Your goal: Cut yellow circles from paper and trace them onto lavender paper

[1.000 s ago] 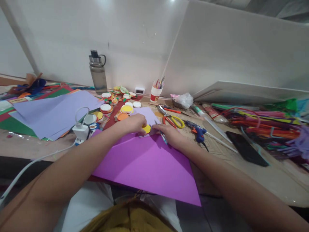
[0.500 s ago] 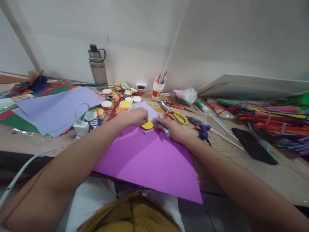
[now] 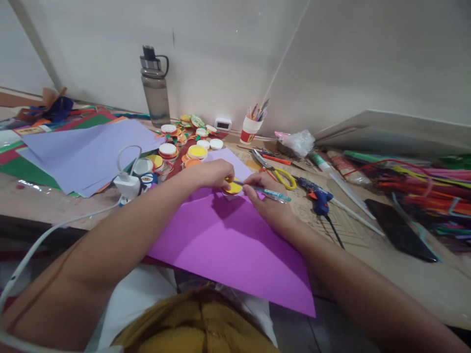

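My left hand (image 3: 217,175) has its fingers closed on a small round yellow disc (image 3: 233,187), at the top of a large purple sheet (image 3: 228,245). A pale piece shows just under the disc. In my right hand (image 3: 270,203) is a clear pen (image 3: 272,194), pinched between thumb and fingers, its front end pointing left at the disc. A lilac sheet (image 3: 233,158) lies behind my hands.
Round paper-topped pieces (image 3: 168,151) and a bottle (image 3: 156,98) stand behind left. A pen cup (image 3: 250,128) is at the back. Yellow-handled scissors (image 3: 285,179), a blue glue gun (image 3: 320,198) and a black phone (image 3: 399,230) lie right; a white plug (image 3: 127,186) sits left.
The pen in my right hand has swung from steep to nearly level, with its front end now over the yellow disc. The view has shifted slightly, and my left hand stays at the disc.
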`<action>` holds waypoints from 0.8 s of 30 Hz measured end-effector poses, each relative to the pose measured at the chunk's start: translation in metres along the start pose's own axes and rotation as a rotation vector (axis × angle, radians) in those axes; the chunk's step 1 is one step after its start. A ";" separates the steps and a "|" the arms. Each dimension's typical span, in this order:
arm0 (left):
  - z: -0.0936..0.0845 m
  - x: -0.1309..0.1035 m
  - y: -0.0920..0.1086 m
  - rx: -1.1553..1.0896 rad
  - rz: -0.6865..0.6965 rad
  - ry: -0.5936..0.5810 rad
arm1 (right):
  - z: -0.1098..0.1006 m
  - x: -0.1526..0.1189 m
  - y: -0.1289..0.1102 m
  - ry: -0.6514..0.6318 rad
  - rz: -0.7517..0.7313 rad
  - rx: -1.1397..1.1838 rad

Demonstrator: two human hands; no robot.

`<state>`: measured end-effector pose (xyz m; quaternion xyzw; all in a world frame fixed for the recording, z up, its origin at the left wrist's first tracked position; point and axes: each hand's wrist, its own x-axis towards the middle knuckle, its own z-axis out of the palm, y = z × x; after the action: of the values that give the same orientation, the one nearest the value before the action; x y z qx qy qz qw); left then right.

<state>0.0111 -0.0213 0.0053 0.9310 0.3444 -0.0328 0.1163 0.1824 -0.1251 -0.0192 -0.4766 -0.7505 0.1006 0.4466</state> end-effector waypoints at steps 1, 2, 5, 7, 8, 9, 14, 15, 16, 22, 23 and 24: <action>0.000 -0.001 0.000 -0.012 0.007 0.011 | 0.002 -0.002 0.001 -0.034 -0.007 0.015; 0.000 -0.001 -0.001 -0.021 0.020 0.021 | 0.003 -0.005 0.003 -0.073 -0.016 0.029; 0.000 -0.003 -0.001 -0.038 0.047 0.027 | 0.007 -0.009 0.008 -0.204 -0.037 0.034; 0.000 -0.003 -0.002 -0.049 0.053 0.019 | 0.011 -0.010 0.011 -0.247 -0.045 0.023; 0.000 -0.003 -0.002 -0.055 0.055 0.018 | 0.013 -0.010 0.012 -0.248 -0.045 0.022; 0.000 -0.003 -0.003 -0.061 0.056 0.018 | 0.016 -0.010 0.012 -0.240 -0.042 0.023; 0.002 -0.002 -0.004 -0.107 0.047 0.012 | 0.025 -0.009 0.012 -0.239 -0.048 0.000; 0.002 -0.002 -0.004 -0.112 0.042 0.010 | 0.026 -0.008 0.011 -0.235 -0.054 -0.005; 0.002 -0.002 -0.004 -0.114 0.039 0.007 | 0.026 -0.008 0.011 -0.230 -0.063 -0.010; 0.003 -0.001 -0.004 -0.113 0.038 0.002 | 0.027 -0.010 0.013 -0.243 -0.124 -0.061; 0.003 -0.001 -0.004 -0.116 0.030 0.014 | 0.027 -0.010 0.014 -0.250 -0.125 -0.073; 0.003 -0.001 -0.004 -0.119 0.021 0.027 | 0.027 -0.011 0.014 -0.258 -0.127 -0.085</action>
<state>0.0078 -0.0201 0.0015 0.9264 0.3375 0.0016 0.1671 0.1717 -0.1188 -0.0493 -0.4296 -0.8339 0.1005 0.3315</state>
